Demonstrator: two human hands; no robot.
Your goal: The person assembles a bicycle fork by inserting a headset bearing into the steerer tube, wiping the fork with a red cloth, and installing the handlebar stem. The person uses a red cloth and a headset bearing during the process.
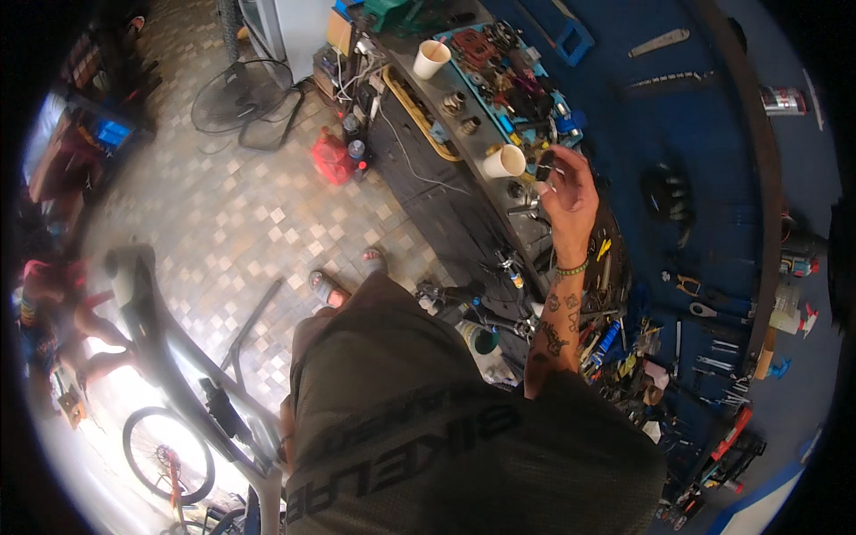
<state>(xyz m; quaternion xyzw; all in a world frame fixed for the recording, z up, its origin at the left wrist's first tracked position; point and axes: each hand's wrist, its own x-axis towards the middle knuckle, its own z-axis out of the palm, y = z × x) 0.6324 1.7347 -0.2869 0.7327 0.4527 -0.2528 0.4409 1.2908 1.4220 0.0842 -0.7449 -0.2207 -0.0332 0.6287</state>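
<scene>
My right hand (571, 189) is raised over the workbench, fingers curled and pinching a small black part (544, 167) whose exact kind I cannot make out. Just left of it stands a pale paper cup (505, 161). A second paper cup (432, 59) is farther along the bench edge, with small metal bike parts (454, 102) between the two. Beyond my fingers lies a blue tray (499, 80) crowded with loose parts. My left hand does not show; only a sliver of skin appears beside my shirt, near the grey bicycle frame (165, 330).
Hand tools hang on a blue wall panel (713, 178) to the right. Tools clutter the near bench, including a blue-handled one (609, 339). A black fan (236, 98), a red bag (332, 159) and bottles (357, 150) stand on the tiled floor (241, 214). A bicycle wheel (169, 455) is lower left.
</scene>
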